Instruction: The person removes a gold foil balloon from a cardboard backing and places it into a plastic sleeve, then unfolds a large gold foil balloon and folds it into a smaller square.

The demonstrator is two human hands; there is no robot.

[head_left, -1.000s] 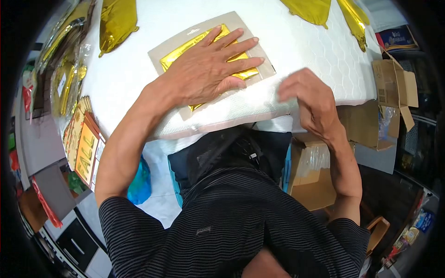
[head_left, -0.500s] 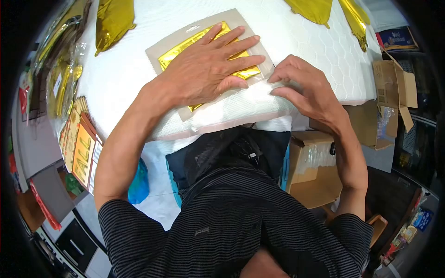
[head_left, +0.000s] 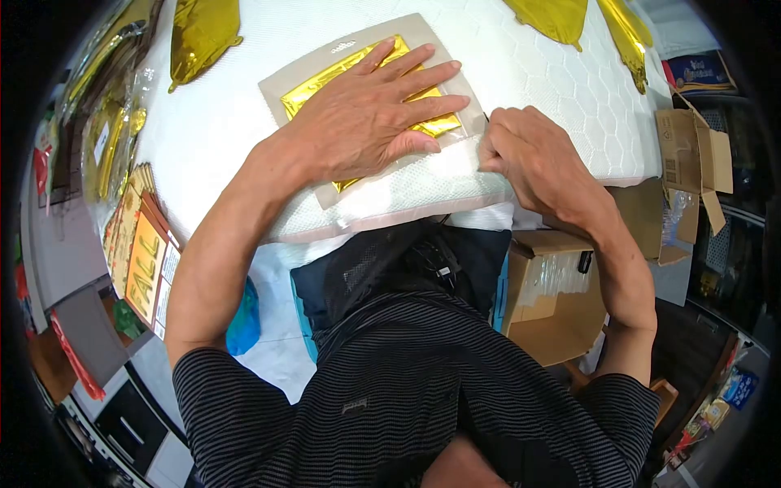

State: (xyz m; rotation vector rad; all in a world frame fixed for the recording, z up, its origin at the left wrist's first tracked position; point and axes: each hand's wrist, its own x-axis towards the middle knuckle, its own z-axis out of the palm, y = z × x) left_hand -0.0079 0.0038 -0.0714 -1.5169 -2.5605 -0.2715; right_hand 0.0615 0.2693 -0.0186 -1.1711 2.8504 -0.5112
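Observation:
A flat plastic bag (head_left: 272, 91) with a hang hole lies tilted on the white padded table cover (head_left: 561, 81). Inside it shows a folded gold foil sheet (head_left: 443, 124). My left hand (head_left: 366, 118) rests flat on the bag with fingers spread, pressing over the foil and hiding much of it. Just off the bag's lower right corner is my right hand (head_left: 529, 154), its fingers curled and pressed together. Whatever sits between those fingertips is too small or too hidden to name.
Gold foil balloons (head_left: 203, 37) lie at the far left, with another foil balloon (head_left: 553, 18) at the far right. Clear bags of gold foil (head_left: 106, 154) and printed FALL cards (head_left: 146, 264) line the left edge. Open cardboard boxes (head_left: 561, 317) stand below the table on the right.
My right hand has closed from a loose, parted pinch into curled fingers and turned slightly, shifting a little right. My left hand stays flat on the bag.

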